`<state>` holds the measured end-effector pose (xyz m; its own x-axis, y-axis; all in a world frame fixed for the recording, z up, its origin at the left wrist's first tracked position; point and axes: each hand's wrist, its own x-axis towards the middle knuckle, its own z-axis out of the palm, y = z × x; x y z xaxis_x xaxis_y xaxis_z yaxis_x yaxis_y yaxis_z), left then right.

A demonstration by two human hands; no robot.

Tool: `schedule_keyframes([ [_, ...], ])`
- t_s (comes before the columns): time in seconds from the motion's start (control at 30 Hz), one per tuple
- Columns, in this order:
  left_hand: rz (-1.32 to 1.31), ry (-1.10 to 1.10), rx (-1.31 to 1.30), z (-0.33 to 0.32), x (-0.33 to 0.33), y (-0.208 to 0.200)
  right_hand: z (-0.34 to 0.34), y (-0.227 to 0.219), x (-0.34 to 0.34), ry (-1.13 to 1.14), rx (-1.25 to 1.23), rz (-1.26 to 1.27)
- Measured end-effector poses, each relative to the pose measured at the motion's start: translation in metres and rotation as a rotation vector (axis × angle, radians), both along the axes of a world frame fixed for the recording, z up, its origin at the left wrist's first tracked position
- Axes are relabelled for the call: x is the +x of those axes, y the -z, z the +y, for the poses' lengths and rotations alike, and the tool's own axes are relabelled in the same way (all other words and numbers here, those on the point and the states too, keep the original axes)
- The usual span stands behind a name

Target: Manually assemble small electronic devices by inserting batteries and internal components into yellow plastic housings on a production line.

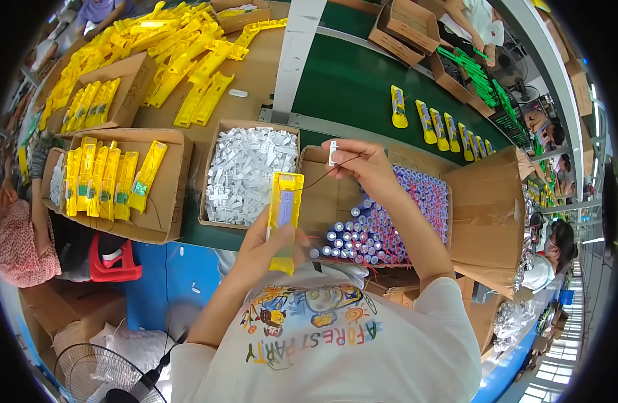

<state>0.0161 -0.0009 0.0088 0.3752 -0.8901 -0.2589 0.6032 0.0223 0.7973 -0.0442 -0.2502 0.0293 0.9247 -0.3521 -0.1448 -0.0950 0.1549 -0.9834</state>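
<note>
Upright in front of my chest is a long yellow plastic housing (276, 205), and my left hand (267, 243) is closed around its lower part. A purple cylindrical battery cell (286, 209) lies inside the housing. Farther up and to the right, my right hand (368, 166) pinches a small white plastic piece (333, 153) between thumb and fingers. A thin dark wire (321, 177) runs between the housing and my right hand. Just beyond the left hand is a carton of small white plastic pieces (252, 176). Many purple battery cells (416, 201) stand in a carton beneath my right forearm.
At left, a carton (173, 181) holds several wired yellow housings (100, 178). Yellow shells (181, 47) pile up behind it. Assembled yellow units (438, 127) line the green conveyor (349, 87). Another person in a patterned sleeve (26, 235), a red stool (117, 262) and a fan (104, 376) are nearby.
</note>
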Motion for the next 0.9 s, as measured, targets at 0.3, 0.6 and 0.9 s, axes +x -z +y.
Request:
schedule_keyframes([
  [0.3,-0.113,-0.023,0.119,-0.010,-0.005,0.002,0.016,0.001,-0.002,-0.114,0.244,0.052],
  [0.6,-0.217,-0.031,0.117,-0.004,-0.005,0.007,0.045,-0.008,0.000,-0.084,-0.018,0.170],
  [0.9,-0.132,0.146,-0.083,-0.014,0.008,0.016,0.037,-0.008,0.001,-0.198,0.137,0.010],
])
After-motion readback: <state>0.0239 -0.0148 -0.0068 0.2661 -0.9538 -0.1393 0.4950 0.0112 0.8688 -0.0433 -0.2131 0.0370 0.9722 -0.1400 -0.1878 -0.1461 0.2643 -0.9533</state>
